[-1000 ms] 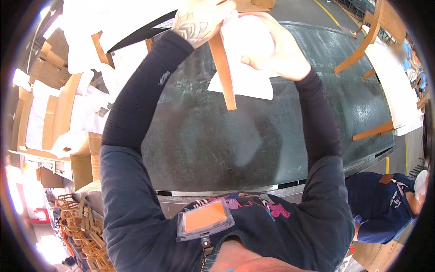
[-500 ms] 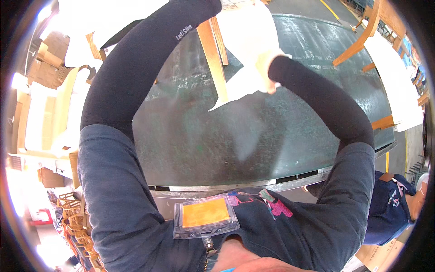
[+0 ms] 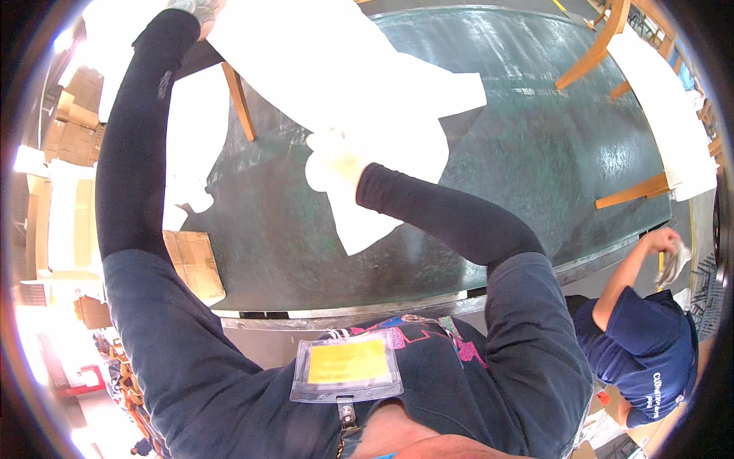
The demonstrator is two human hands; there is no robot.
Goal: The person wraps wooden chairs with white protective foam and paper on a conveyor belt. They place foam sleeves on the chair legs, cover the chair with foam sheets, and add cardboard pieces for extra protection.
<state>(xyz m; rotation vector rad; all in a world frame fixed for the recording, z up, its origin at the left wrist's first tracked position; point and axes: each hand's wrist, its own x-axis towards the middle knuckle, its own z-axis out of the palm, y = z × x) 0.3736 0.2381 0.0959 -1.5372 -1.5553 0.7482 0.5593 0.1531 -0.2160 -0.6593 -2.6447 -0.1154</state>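
A large white wrapping sheet (image 3: 321,69), washed out by glare, spreads over the dark green tabletop (image 3: 527,161), with a loose corner drooping toward me. My right hand (image 3: 342,157) is closed on the near part of this sheet; its fingers are bleached by the light. At the upper left, my left hand (image 3: 202,14) wears a greyish glove and is beside the sheet's far end. The picture's edge cuts it off, so its fingers are mostly hidden. A tapered wooden leg (image 3: 239,103) sticks out between the sheet and another white-covered piece on the left.
A wooden chair (image 3: 592,57) with white covering lies at the table's right end, one leg (image 3: 633,191) pointing inward. At the lower right a co-worker in a navy shirt (image 3: 642,352) holds a greyish cloth. Cardboard boxes (image 3: 76,115) stand left; another box (image 3: 195,264) is by my left arm.
Both hands have moved left, my right hand also nearer to me. The white sheet now spreads wider across the table. The co-worker has come further into view with an arm raised.
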